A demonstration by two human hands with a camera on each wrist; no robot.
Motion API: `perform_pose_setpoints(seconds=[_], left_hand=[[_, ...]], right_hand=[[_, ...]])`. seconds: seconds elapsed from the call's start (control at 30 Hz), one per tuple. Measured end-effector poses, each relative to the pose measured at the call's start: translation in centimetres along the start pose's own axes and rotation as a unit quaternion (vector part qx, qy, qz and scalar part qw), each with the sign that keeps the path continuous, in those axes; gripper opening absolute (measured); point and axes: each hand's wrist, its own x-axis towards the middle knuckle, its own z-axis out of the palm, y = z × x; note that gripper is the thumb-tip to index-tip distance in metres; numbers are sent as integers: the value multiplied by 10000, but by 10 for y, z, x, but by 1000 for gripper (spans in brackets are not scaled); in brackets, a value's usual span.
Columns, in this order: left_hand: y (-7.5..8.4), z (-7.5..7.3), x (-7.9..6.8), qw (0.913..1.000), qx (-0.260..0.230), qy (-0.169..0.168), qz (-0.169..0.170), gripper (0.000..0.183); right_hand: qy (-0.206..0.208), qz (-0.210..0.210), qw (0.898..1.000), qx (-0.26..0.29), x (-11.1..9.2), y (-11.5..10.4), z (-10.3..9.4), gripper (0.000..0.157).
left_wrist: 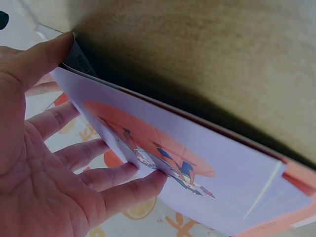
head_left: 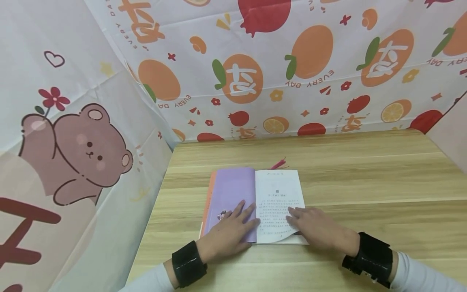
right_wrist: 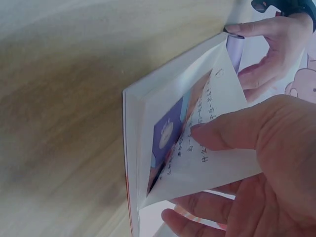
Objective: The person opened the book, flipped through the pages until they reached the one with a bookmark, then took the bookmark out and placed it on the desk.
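A book (head_left: pixel 255 190) is lying open on the desk (head_left: pixel 365 182), in front of the person and between the two hands. The left hand (head_left: pixel 228 229) is resting on the purple page (head_left: pixel 233 184), its fingers (left_wrist: pixel 131 195) spreading apart and nearly straight; the fingertips are touching the page around a coloured illustration (left_wrist: pixel 158 143), and the thumb is lying at the book's near edge, close to the spine. These fingers are pressing on the page and gripping nothing. The right hand (head_left: pixel 317 227) is pinching the near outer corner of the white printed page (head_left: pixel 277 211): the thumb (right_wrist: pixel 232 128) is pressing on the text while the other fingers are reaching behind the sheet, so the gap between them is closing to little more than the paper. That corner is curling up off the leaves below, and a blue-purple picture (right_wrist: pixel 168 136) is showing beneath it. A pink tassel (head_left: pixel 279 164) is sticking out past the book's far edge. Black bands (head_left: pixel 189 263) are wrapping both wrists.
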Motion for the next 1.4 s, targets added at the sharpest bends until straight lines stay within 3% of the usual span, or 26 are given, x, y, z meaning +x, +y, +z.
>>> perform_pose_setpoints(seconds=[0.17, 0.33, 0.53, 0.73, 1.0, 1.13, 1.3, 1.4], left_hand=[[0, 1, 0, 10000, -54, -36, -26, 60], [-1, 0, 1, 9999, -108, -97, -56, 62], [5, -4, 10, 9997, 217, 41, -40, 65], [15, -6, 24, 9985, 156, 211, -481, 72], [17, -12, 30, 9960, 145, 685, -550, 41], [15, -20, 28, 9901, -190, 1221, -661, 57], [8, -30, 25, 9735, -439, 2118, -744, 84], [2, -32, 20, 9672, -468, 2360, -813, 70]], right_hand=[[-94, 28, 9999, 42, 0, 3, -3, 35], [126, 125, 9998, 47, 2, 5, -8, 34], [687, 109, 9976, 46, 8, 2, -18, 37], [1544, -317, 9872, -236, 17, -6, -27, 43], [1994, -642, 9772, -350, 24, -14, -31, 56], [2239, -524, 9728, -289, 27, -15, -30, 65], [2423, -47, 9701, -107, 25, -11, -24, 74], [2018, 120, 9793, -100, 21, -9, -17, 74]])
